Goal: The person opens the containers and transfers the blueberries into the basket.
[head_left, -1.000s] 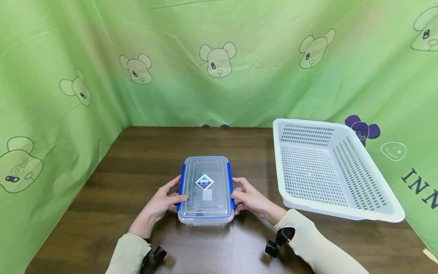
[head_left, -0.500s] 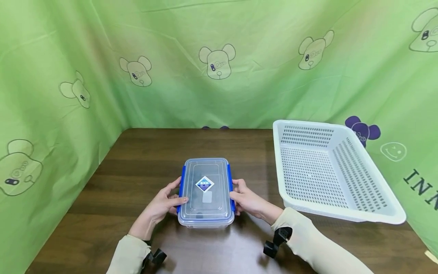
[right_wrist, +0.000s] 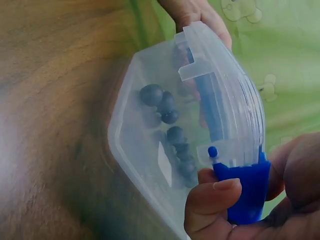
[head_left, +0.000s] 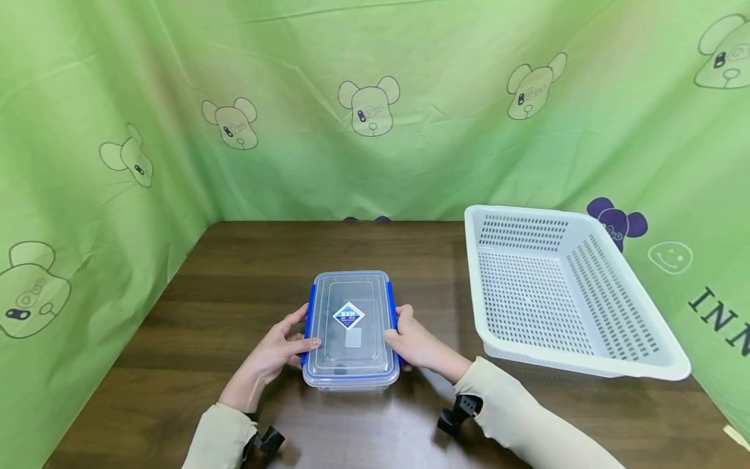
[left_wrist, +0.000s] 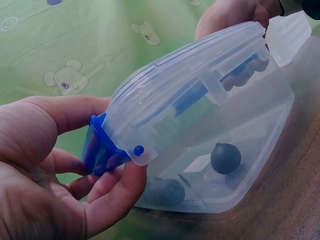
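Observation:
A clear plastic food container (head_left: 366,361) with a lid and blue side latches sits on the table. My left hand (head_left: 275,348) grips its left side, thumb on the lid's edge. In the left wrist view, fingers curl about the left latch (left_wrist: 102,147), which hangs outward from the lid. My right hand (head_left: 422,342) holds the opposite side, its thumb at the lid's edge. The right wrist view has thumb and fingers around the right latch (right_wrist: 245,192). Several dark round things (right_wrist: 151,95), like berries, lie inside. A diamond label (head_left: 349,316) marks the lid.
To the right, a white perforated basket (head_left: 480,293) stands on the brown wooden table (head_left: 193,306). Green cloth (head_left: 375,176) printed with bear heads hangs behind and along both sides. A black wrist camera (head_left: 459,413) hangs under the right forearm.
My right hand has shifted slightly left, its thumb moving further onto the lid's edge. The left hand keeps its grip, and the container stays where it was.

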The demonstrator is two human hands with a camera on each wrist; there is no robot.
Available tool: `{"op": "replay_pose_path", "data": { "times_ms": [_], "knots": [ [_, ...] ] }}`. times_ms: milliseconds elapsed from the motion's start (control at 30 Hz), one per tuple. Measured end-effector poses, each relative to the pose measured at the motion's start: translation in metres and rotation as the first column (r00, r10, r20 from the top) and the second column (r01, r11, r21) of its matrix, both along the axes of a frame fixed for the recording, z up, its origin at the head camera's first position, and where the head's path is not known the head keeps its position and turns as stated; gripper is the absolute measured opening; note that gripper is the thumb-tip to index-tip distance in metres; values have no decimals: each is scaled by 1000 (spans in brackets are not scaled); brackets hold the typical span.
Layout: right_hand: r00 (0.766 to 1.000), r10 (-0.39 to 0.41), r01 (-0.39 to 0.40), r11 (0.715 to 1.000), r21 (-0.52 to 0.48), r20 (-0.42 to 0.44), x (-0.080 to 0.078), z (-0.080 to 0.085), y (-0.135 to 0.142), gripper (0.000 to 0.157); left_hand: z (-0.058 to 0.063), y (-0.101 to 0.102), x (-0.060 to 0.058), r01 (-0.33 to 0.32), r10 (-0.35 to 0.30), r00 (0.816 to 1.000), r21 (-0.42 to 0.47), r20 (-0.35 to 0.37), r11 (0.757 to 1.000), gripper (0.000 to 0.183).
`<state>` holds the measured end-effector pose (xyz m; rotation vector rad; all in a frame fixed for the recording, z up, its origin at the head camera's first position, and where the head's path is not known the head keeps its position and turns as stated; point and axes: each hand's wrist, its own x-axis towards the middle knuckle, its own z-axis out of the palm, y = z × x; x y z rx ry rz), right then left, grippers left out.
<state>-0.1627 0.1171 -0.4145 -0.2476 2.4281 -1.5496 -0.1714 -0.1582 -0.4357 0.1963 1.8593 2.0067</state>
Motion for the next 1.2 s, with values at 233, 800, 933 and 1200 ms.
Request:
{"op": "replay_pose_path", "data": {
  "times_ms": [233,800,933,1200],
  "knots": [
    [999,-48,48,999,-6,6,3,1,-7,47,1,0,1,-18,18,1000,-28,-9,999,91],
    [999,22,-15,987,-162,40,-1,-3,8,50,2,0,1,0,0,1000,-23,6,1000,94],
    [986,85,-35,949,-314,147,-3,-6,21,52,3,2,0,2,-2,1000,-20,3,1000,94],
    [941,175,-16,877,-480,289,-3,-22,38,59,1,2,2,-22,23,999,-40,24,999,88]
  ]
}}
